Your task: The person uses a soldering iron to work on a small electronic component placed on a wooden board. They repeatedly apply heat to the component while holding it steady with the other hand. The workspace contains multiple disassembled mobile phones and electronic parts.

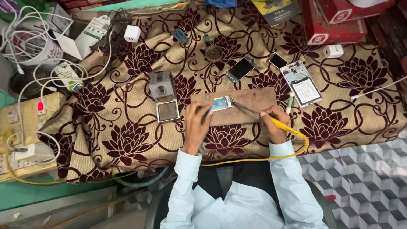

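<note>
A small blue circuit board (222, 103) lies on a brown wooden block (254, 104) on the floral cloth. My left hand (197, 123) pins the board's near left edge with its fingertips. In my right hand (274, 126) is a yellow-handled soldering iron (254, 113); its metal tip touches the board's right end. The iron's yellow cord (296, 146) runs back along my right sleeve.
An open metal tin (167, 110) and a grey box (161, 86) sit left of the block. An opened phone (302, 83), two small phone parts (240, 69), a green pen (289, 104), white chargers, cables and a power strip (25, 123) lie around. Red boxes (335, 21) stand at the back right.
</note>
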